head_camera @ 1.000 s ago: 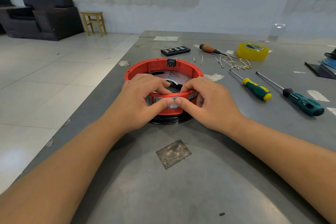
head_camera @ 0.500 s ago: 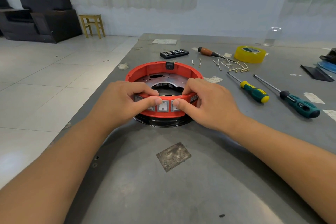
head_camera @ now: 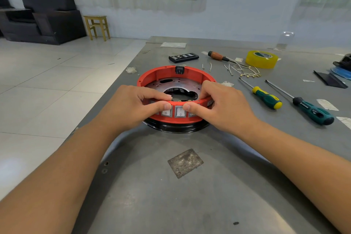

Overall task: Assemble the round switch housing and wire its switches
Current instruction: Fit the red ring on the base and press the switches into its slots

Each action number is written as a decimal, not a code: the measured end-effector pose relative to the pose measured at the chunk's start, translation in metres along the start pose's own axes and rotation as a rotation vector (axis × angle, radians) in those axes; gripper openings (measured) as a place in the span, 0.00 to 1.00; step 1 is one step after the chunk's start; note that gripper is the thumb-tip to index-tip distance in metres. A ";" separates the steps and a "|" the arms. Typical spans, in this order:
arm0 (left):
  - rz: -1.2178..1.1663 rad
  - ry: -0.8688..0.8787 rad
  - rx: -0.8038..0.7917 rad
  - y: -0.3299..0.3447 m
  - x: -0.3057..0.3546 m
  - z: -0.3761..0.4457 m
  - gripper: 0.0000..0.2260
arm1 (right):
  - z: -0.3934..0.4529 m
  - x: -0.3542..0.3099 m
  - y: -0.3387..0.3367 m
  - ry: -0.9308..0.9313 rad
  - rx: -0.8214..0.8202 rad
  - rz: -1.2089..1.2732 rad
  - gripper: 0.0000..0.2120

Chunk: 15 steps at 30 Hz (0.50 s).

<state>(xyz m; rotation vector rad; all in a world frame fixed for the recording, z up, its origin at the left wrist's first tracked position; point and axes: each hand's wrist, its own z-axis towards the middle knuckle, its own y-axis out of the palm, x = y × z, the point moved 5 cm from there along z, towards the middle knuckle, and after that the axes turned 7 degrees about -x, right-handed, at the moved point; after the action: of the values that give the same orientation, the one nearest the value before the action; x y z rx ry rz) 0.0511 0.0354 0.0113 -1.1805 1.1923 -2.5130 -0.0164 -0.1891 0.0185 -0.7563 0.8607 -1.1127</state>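
Left hand: the left hand [head_camera: 131, 108] pinches the near wall of the red round housing [head_camera: 157, 74], thumb pressed on the outer face, fingers curled over the rim to the inside.
Housing: it sits near the left edge of the grey steel table [head_camera: 190, 195] on a black base [head_camera: 176, 128], a perforated metal plate [head_camera: 171, 85] inside and a small black part [head_camera: 179, 69] clipped to the far wall.
Switches: a row of grey rocker switches [head_camera: 180, 112] fills the near wall, the middle one bare between the two thumbs.
Right hand: the right hand [head_camera: 222, 108] mirrors the grip, thumb on the outer face beside the middle switch, fingers hooked over the rim.
Tools: a green-and-yellow screwdriver [head_camera: 266, 98], a longer dark green screwdriver [head_camera: 311, 110], loose wire leads [head_camera: 245, 73] and a yellow tape roll [head_camera: 261, 59] lie untouched to the right.
Risk: uneven thumb pressure could likely seat a switch crooked, or shove the housing along its base toward the table edge; the wiring appears not yet begun.
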 end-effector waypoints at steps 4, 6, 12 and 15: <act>-0.010 -0.010 0.012 0.000 -0.002 0.001 0.09 | 0.001 0.000 -0.001 -0.004 0.013 -0.017 0.29; -0.007 -0.011 0.015 -0.001 0.000 0.001 0.09 | 0.001 0.001 0.000 -0.009 0.019 -0.029 0.29; -0.005 0.010 -0.006 -0.003 0.004 0.000 0.13 | 0.001 0.007 0.003 -0.023 0.002 -0.003 0.31; 0.020 0.018 -0.019 -0.011 -0.003 -0.001 0.17 | 0.000 0.010 0.003 -0.026 -0.001 0.042 0.31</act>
<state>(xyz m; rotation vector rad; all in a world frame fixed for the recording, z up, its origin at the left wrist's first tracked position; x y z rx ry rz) 0.0549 0.0446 0.0170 -1.1477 1.2291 -2.5084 -0.0126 -0.1980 0.0138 -0.7487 0.8515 -1.0631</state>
